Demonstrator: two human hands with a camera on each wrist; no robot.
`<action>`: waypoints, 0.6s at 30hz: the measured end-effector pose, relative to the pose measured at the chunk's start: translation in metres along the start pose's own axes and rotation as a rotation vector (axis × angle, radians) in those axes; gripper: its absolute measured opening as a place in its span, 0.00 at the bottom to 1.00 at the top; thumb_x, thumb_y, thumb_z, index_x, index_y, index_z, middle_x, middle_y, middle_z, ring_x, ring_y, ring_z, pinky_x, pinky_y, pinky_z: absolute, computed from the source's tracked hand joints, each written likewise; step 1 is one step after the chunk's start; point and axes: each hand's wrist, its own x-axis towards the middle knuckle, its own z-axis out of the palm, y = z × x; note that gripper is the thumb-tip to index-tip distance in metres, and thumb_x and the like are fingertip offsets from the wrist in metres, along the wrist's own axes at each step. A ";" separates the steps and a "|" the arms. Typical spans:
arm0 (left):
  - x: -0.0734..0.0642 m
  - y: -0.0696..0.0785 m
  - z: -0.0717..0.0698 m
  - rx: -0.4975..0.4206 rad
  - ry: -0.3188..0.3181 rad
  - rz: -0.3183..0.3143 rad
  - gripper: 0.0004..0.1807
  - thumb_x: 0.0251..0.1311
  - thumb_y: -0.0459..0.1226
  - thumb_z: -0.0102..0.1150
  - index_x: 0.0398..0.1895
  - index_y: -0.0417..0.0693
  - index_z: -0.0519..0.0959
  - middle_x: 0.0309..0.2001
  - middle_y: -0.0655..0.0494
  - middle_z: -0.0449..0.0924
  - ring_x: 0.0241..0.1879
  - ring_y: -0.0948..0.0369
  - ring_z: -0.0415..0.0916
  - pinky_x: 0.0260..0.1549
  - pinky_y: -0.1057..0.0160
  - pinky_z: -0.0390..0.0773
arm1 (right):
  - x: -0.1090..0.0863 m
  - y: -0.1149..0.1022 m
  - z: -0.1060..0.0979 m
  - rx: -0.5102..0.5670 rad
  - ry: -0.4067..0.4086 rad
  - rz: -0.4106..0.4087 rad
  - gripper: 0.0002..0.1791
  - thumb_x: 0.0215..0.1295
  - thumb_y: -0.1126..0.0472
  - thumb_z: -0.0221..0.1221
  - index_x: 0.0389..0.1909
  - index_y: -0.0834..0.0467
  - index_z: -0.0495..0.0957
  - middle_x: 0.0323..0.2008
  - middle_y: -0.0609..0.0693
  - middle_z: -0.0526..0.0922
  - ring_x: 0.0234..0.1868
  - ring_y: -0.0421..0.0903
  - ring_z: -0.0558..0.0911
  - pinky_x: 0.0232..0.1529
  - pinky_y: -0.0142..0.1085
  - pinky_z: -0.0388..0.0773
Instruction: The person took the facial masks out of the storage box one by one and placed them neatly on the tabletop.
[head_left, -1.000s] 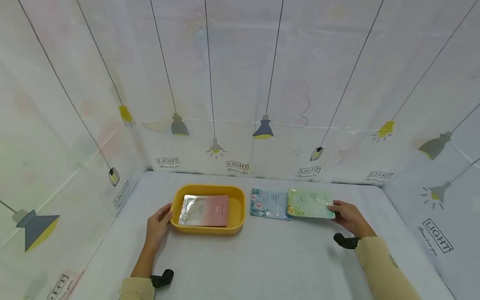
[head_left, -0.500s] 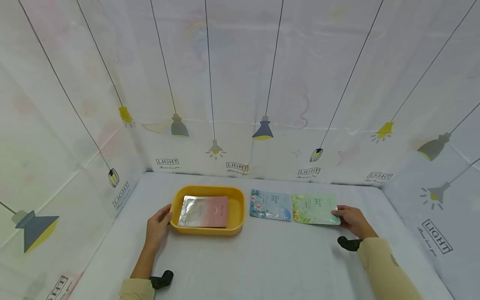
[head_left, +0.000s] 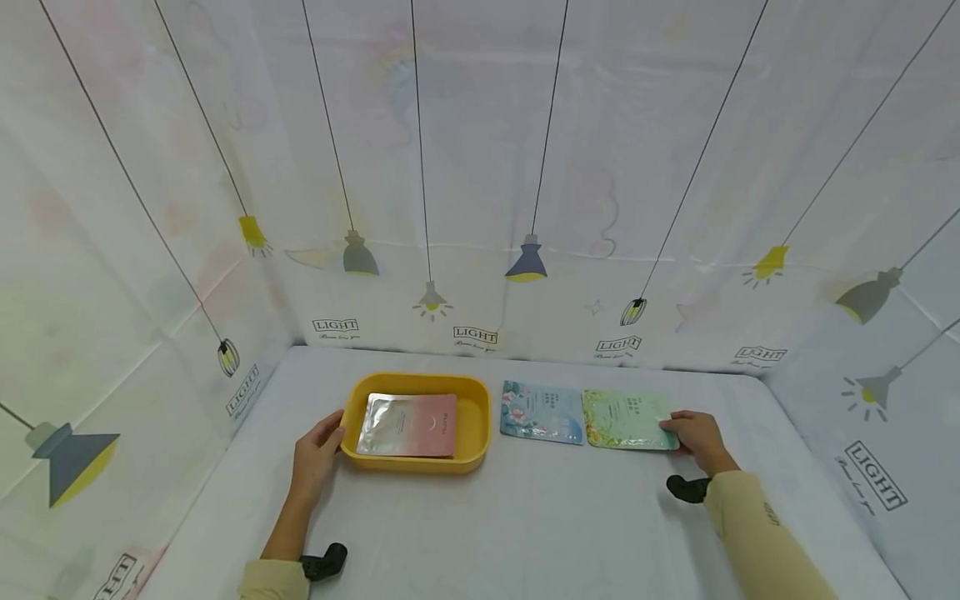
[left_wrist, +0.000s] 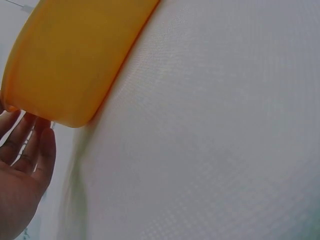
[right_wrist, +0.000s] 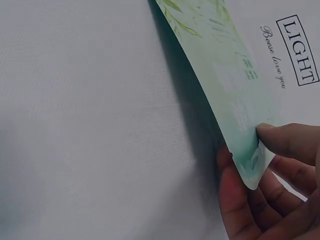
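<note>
At the left end of a yellow basket (head_left: 476,429) my left hand (head_left: 312,458) rests its fingers against the outer wall. The left wrist view shows these fingers nearly straight below the basket's end (left_wrist: 75,60). Inside the basket lies a silver and pink face-mask packet (head_left: 416,425). My right hand (head_left: 697,437) pinches the right edge of a green face-mask packet (head_left: 626,419) with leaf prints. In the right wrist view, the thumb (right_wrist: 285,140) presses on its corner and the fingers curl underneath. A blue floral face-mask packet (head_left: 542,411) lies flat just left of the green one.
A white cloth (head_left: 525,525) covers the table. Behind it and at both sides hang white curtains (head_left: 480,167) printed with lamps. Each wrist bears a black strap device, the right one (head_left: 687,489) close over the cloth.
My right hand has moved the green packet right and down, off the blue packet it overlapped, then slightly back left beside it. My left hand and the basket have stayed in place.
</note>
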 end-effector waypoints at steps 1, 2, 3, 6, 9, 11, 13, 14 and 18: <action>0.000 0.000 0.000 -0.001 0.000 0.001 0.22 0.73 0.39 0.46 0.68 0.45 0.68 0.67 0.46 0.71 0.60 0.57 0.72 0.43 0.83 0.76 | 0.001 0.000 0.000 -0.006 -0.003 0.004 0.32 0.66 0.60 0.58 0.66 0.72 0.63 0.60 0.69 0.71 0.36 0.42 0.78 0.31 0.32 0.79; 0.000 0.000 0.000 -0.002 0.001 0.001 0.22 0.73 0.39 0.46 0.68 0.45 0.68 0.67 0.46 0.71 0.60 0.56 0.71 0.43 0.83 0.76 | 0.001 0.001 0.001 -0.010 -0.006 0.004 0.32 0.66 0.60 0.57 0.66 0.72 0.62 0.61 0.70 0.70 0.36 0.42 0.78 0.31 0.32 0.79; 0.000 0.000 0.000 -0.004 0.002 0.001 0.22 0.74 0.39 0.46 0.68 0.45 0.68 0.67 0.46 0.71 0.61 0.55 0.71 0.43 0.83 0.76 | 0.002 0.002 0.001 -0.014 -0.006 0.007 0.32 0.66 0.59 0.57 0.66 0.72 0.62 0.61 0.70 0.70 0.36 0.43 0.78 0.30 0.32 0.79; -0.001 0.001 0.000 -0.009 0.009 0.006 0.23 0.73 0.39 0.47 0.68 0.44 0.68 0.66 0.44 0.71 0.61 0.53 0.71 0.43 0.83 0.76 | 0.003 0.004 0.003 -0.031 -0.003 0.018 0.32 0.67 0.59 0.56 0.66 0.72 0.62 0.63 0.70 0.68 0.38 0.44 0.78 0.29 0.31 0.79; -0.002 0.003 0.000 -0.015 0.014 0.017 0.23 0.73 0.40 0.47 0.68 0.44 0.68 0.66 0.43 0.72 0.61 0.52 0.72 0.42 0.83 0.76 | 0.004 0.004 0.006 -0.063 0.013 0.020 0.31 0.68 0.59 0.56 0.66 0.72 0.62 0.64 0.70 0.67 0.41 0.48 0.78 0.28 0.31 0.79; -0.002 0.003 0.001 -0.020 0.016 0.023 0.23 0.73 0.40 0.48 0.67 0.43 0.69 0.65 0.42 0.72 0.61 0.51 0.72 0.42 0.83 0.75 | 0.003 0.003 0.007 -0.092 0.030 0.018 0.30 0.68 0.59 0.55 0.66 0.72 0.63 0.64 0.71 0.67 0.44 0.51 0.77 0.28 0.31 0.78; -0.002 0.003 0.001 -0.024 0.018 0.026 0.23 0.73 0.40 0.48 0.67 0.43 0.69 0.65 0.42 0.72 0.61 0.50 0.72 0.41 0.83 0.76 | 0.001 0.000 0.008 -0.126 0.051 0.008 0.30 0.67 0.60 0.55 0.65 0.73 0.64 0.63 0.71 0.68 0.46 0.54 0.76 0.27 0.31 0.78; -0.002 0.003 0.001 -0.022 0.017 0.028 0.23 0.73 0.40 0.48 0.68 0.43 0.68 0.65 0.42 0.72 0.61 0.50 0.72 0.42 0.83 0.76 | 0.001 -0.001 0.009 -0.141 0.062 0.002 0.29 0.67 0.60 0.55 0.64 0.73 0.65 0.62 0.71 0.68 0.47 0.55 0.75 0.27 0.31 0.77; -0.002 0.002 0.001 -0.022 0.018 0.012 0.23 0.73 0.39 0.48 0.68 0.44 0.68 0.66 0.44 0.72 0.62 0.52 0.72 0.42 0.82 0.76 | -0.001 -0.002 0.011 -0.172 0.085 -0.011 0.28 0.67 0.60 0.55 0.62 0.73 0.66 0.61 0.72 0.69 0.46 0.56 0.75 0.28 0.33 0.77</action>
